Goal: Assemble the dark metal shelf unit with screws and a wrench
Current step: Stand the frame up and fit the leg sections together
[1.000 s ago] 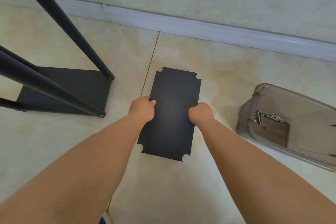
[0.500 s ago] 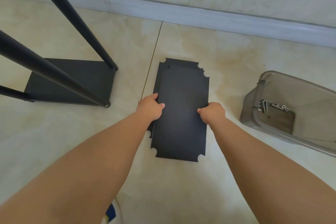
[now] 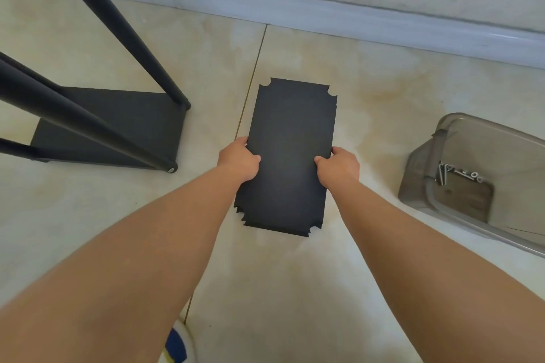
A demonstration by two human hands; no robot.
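A dark shelf panel point(image 3: 290, 153) with notched corners is held flat over the tiled floor point(image 3: 368, 115), in the middle of the view. More dark panels point(image 3: 240, 209) lie stacked just beneath it, their corners peeking out at its near left edge. The left hand point(image 3: 237, 160) grips the panel's left long edge, thumb on top and fingers curled under. The right hand point(image 3: 339, 166) grips the right long edge the same way, thumb lying on the top face. To the left stands the partly built shelf frame point(image 3: 112, 124), a dark bottom shelf on the floor with black poles point(image 3: 118, 26) rising from its corners. To the right, a clear plastic bin point(image 3: 472, 174) lies tilted, with screws point(image 3: 458, 175) gathered inside it. A white baseboard point(image 3: 324, 13) runs along the wall beyond. The toe of a shoe point(image 3: 177, 345) shows at the bottom edge.
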